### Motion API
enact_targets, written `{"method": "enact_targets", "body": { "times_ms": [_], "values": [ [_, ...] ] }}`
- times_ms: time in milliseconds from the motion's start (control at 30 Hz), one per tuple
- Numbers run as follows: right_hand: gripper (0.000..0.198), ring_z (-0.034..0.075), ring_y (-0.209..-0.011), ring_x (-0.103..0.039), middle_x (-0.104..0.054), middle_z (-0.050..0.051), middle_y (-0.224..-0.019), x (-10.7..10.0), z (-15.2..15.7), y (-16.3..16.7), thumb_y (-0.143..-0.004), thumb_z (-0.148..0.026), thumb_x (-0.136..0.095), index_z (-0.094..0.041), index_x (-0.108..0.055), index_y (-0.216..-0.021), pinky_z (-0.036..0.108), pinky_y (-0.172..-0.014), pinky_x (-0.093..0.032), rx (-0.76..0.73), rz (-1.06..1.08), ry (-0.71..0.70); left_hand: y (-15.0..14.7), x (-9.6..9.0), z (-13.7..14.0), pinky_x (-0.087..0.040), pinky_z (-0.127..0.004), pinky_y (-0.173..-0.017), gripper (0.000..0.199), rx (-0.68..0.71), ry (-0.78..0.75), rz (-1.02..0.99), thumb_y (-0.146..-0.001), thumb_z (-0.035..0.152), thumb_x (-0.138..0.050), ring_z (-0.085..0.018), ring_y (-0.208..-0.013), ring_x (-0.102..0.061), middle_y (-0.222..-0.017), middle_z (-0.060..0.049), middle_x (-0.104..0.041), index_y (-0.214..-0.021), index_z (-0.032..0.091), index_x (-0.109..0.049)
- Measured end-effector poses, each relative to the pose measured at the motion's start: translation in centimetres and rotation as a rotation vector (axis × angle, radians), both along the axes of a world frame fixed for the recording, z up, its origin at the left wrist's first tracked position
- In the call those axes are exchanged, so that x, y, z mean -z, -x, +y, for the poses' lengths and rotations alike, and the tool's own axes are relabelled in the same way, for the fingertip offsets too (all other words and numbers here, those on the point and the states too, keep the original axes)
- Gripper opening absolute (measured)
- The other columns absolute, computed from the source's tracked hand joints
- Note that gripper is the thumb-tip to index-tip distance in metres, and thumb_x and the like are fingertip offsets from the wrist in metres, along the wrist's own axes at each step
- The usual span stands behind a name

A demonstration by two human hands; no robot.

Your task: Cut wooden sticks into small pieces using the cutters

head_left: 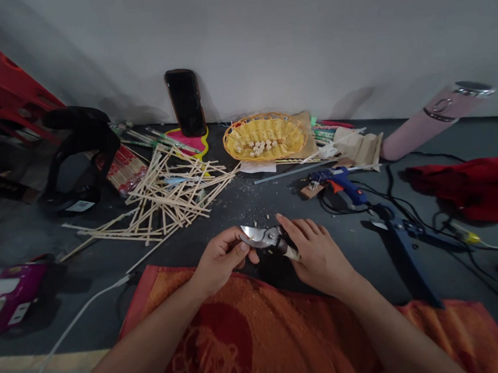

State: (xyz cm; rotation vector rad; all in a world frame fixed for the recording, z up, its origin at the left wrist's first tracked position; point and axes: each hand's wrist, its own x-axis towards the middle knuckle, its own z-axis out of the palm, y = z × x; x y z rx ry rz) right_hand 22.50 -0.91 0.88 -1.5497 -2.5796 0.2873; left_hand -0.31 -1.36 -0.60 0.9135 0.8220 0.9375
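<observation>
My right hand [321, 255] is wrapped around the handles of a pair of pruning shears [262, 236], whose curved metal blades point left. At the blade tips, my left hand [222, 258] is closed in a pinch; whatever lies between its fingers is too small or hidden to name. Left of my hands lies a loose heap of thin wooden sticks [168, 198]. Beyond them, a yellow woven basket [265, 125] holds several small pale cut pieces [263, 147]. Small crumbs and bits are scattered on the dark surface [242, 204] in front of the blades.
A blue glue gun [339, 182] with cables lies right, near a large blue-handled tool [403, 249]. A pink bottle [433, 120] and red cloth [477, 186] are farther right. A phone [185, 102] leans on the wall. An orange towel [260, 329] lies under my forearms.
</observation>
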Motion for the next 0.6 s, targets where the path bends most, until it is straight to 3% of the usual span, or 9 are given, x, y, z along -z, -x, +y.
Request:
{"method": "enact_targets", "body": {
  "times_ms": [367,600],
  "values": [
    [0.074,0.029,-0.102,-0.049,-0.055,0.014,-0.12,0.33,-0.55,0.74,-0.077,-0.017,-0.052,-0.018,-0.025,-0.146,0.041,-0.083,-0.041,0.029,-0.009,-0.043,0.17,-0.33,-0.06,-0.032,-0.02,-0.051,0.022,-0.054,-0.053,0.199,-0.085,0.037,-0.062,-0.008,-0.051,-0.045,-0.072,-0.005,-0.07,-0.081,0.015,-0.058],
    [0.058,0.024,-0.092,-0.054,-0.058,0.01,-0.103,0.69,-0.55,1.0,-0.082,-0.018,-0.05,-0.021,-0.036,-0.139,0.036,-0.083,-0.04,0.049,0.018,0.0,0.23,-0.12,-0.18,-0.031,-0.019,-0.049,0.021,-0.082,-0.043,0.205,-0.086,0.035,-0.061,-0.007,-0.051,-0.043,-0.072,-0.004,-0.069,-0.08,0.015,-0.057]
  ]
}}
